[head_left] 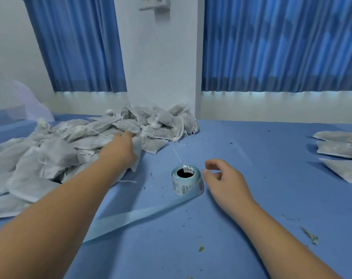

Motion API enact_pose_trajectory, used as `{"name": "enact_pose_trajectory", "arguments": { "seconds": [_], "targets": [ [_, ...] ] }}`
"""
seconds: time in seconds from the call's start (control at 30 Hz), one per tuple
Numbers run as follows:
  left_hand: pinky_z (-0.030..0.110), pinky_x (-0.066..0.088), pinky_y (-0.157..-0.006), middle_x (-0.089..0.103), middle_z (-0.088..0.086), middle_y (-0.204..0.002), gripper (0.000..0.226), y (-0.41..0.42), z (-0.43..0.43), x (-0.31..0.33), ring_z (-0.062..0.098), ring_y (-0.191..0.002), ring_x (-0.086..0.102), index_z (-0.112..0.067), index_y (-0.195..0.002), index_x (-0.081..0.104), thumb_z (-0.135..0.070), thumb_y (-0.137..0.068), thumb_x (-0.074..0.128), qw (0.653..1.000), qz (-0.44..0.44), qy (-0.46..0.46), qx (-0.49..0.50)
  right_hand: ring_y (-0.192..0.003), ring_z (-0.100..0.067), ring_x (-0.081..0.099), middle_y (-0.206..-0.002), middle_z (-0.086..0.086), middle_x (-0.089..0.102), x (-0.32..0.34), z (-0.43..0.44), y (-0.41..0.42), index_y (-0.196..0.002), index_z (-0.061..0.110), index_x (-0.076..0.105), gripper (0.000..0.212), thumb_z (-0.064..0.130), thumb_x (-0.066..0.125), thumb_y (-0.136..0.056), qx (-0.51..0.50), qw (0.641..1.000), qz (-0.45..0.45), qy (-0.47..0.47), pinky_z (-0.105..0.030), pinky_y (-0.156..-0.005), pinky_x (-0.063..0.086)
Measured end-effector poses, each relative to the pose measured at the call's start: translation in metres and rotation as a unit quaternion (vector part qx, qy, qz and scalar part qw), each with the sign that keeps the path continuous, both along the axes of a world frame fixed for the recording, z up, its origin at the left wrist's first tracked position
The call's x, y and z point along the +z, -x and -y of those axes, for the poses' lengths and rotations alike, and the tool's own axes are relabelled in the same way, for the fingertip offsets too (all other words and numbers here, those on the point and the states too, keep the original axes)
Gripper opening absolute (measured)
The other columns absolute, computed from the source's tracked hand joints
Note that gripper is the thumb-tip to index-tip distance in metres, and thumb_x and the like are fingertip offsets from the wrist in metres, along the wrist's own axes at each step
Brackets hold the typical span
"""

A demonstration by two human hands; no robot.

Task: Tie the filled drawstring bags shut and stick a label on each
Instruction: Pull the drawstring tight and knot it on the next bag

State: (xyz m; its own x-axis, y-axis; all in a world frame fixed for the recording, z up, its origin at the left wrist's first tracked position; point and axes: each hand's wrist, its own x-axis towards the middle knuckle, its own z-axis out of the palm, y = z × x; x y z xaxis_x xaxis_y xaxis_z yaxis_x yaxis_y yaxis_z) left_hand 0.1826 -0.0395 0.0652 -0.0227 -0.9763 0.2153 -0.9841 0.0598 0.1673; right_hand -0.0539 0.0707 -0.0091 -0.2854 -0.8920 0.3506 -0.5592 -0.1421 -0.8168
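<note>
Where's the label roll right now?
Head view, centre: the label roll stands on the blue table, just left of the right hand, right of the bag pile.

Matt, fuzzy cloth bags (56, 152) with thin cotton strings; glossy paper label roll (187, 181); smooth matt blue fabric covers the tabletop (251, 198).

Left hand (120, 147) on bag pile (56, 150), right hand (225, 180) beside label roll (188, 182)
</note>
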Motion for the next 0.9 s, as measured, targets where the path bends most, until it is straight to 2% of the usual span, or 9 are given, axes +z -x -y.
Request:
{"name": "enact_pose_trajectory", "arguments": {
  "seconds": [0.17,0.27,0.3,0.37,0.43,0.5,0.67,0.77,0.9],
  "targets": [
    [0.036,0.046,-0.075,0.061,0.013,-0.102,0.056,0.005,0.006,-0.005,0.033,-0.098,0.057,-0.012,-0.119,0.051,-0.017,-0.068,0.072,0.998,-0.040,-0.040,0.023,-0.080,0.021,0.052,-0.114,0.018,0.060,0.001,0.000,-0.003,-0.113,0.031,0.059,0.021,0.032,0.056,-0.092,0.015,1.000,-0.016,-0.009,-0.003,-0.065,0.036],
    [0.031,0.043,-0.063,0.061,0.013,-0.073,0.019,0.009,0.006,-0.008,0.030,-0.079,0.059,-0.003,-0.090,0.067,-0.008,-0.072,0.064,0.997,-0.074,-0.031,0.004,-0.077,0.019,0.053,-0.114,0.017,0.060,0.002,-0.001,-0.002,-0.112,0.032,0.059,0.020,0.032,0.056,-0.092,0.014,1.000,-0.015,-0.012,-0.003,-0.065,0.034],
    [0.031,0.043,-0.061,0.064,0.016,-0.071,0.007,0.009,0.006,-0.010,0.032,-0.078,0.062,-0.002,-0.079,0.067,-0.006,-0.074,0.062,0.996,-0.090,-0.017,-0.001,-0.076,0.018,0.054,-0.114,0.017,0.060,0.003,-0.001,-0.002,-0.112,0.032,0.059,0.020,0.032,0.056,-0.092,0.014,1.000,-0.016,-0.014,-0.003,-0.065,0.034],
    [0.032,0.048,-0.064,0.067,0.018,-0.072,0.012,0.010,0.007,-0.012,0.034,-0.078,0.065,-0.003,-0.070,0.067,-0.007,-0.078,0.058,0.990,-0.136,0.019,-0.011,-0.076,0.016,0.054,-0.115,0.017,0.060,0.004,-0.002,-0.001,-0.112,0.031,0.059,0.019,0.032,0.055,-0.093,0.014,1.000,-0.014,-0.017,-0.003,-0.065,0.034],
    [0.033,0.054,-0.067,0.067,0.014,-0.078,0.018,0.014,0.007,-0.011,0.032,-0.069,0.068,-0.006,-0.080,0.069,-0.006,-0.082,0.051,0.981,-0.188,0.046,-0.013,-0.077,0.014,0.054,-0.113,0.018,0.060,0.006,-0.004,-0.001,-0.110,0.031,0.060,0.018,0.031,0.056,-0.093,0.014,1.000,-0.003,-0.015,-0.003,-0.064,0.034],
    [0.028,0.052,-0.054,0.065,0.008,-0.083,0.019,0.021,0.004,-0.007,0.028,-0.056,0.068,-0.011,-0.087,0.067,-0.006,-0.086,0.048,0.962,-0.264,0.061,-0.019,-0.079,0.011,0.056,-0.109,0.017,0.062,0.008,-0.005,0.000,-0.105,0.032,0.060,0.014,0.030,0.056,-0.092,0.014,0.999,0.029,-0.010,-0.003,-0.064,0.035],
    [0.031,0.061,-0.057,0.052,0.004,-0.077,0.009,0.059,-0.020,0.009,0.019,-0.069,0.058,-0.007,-0.086,0.062,-0.003,-0.091,0.056,0.853,-0.505,0.059,-0.120,-0.084,-0.006,0.070,-0.100,0.011,0.066,0.024,-0.010,0.007,-0.092,0.027,0.063,0.007,0.023,0.058,-0.092,0.004,0.976,0.218,0.007,-0.025,-0.073,0.052],
    [0.033,0.061,-0.062,0.044,0.006,-0.071,0.015,0.092,-0.048,0.015,0.013,-0.058,0.052,-0.006,-0.079,0.058,0.002,-0.092,0.054,0.779,-0.604,0.012,-0.167,-0.077,-0.010,0.072,-0.099,0.002,0.069,0.036,-0.016,0.022,-0.092,0.020,0.064,0.010,0.026,0.057,-0.094,-0.007,0.937,0.350,0.014,-0.028,-0.069,0.054],
    [0.033,0.060,-0.060,0.066,0.007,-0.075,0.018,0.135,-0.087,0.007,0.023,-0.065,0.068,-0.005,-0.078,0.061,0.002,-0.092,0.052,0.659,-0.720,-0.105,-0.192,-0.077,-0.015,0.073,-0.096,-0.001,0.073,0.046,-0.022,0.046,-0.098,0.015,0.063,0.028,0.042,0.054,-0.096,-0.007,0.871,0.489,0.051,-0.028,-0.064,0.052]
  ]
}}
